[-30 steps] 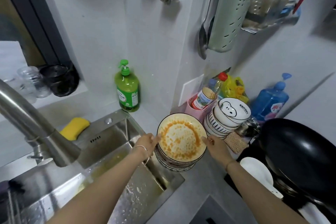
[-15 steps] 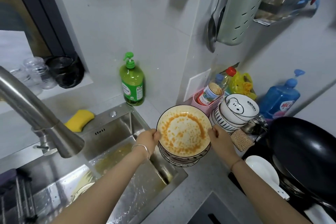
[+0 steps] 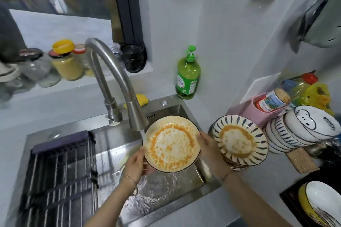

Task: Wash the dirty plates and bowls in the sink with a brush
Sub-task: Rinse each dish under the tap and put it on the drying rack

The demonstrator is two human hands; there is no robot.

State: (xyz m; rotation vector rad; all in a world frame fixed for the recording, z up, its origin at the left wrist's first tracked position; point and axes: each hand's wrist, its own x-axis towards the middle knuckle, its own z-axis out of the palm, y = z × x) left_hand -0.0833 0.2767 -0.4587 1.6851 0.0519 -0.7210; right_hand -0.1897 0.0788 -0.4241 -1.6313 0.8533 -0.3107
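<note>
Head view: left hand [image 3: 134, 166] and right hand [image 3: 210, 148] each grip the stained plate [image 3: 171, 147] over the sink [image 3: 162, 186].

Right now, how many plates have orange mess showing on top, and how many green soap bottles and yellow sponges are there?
Plates showing orange sauce: 2, the held plate and the stack's top plate
Green soap bottle: 1
Yellow sponge: 1
Total: 4
</note>
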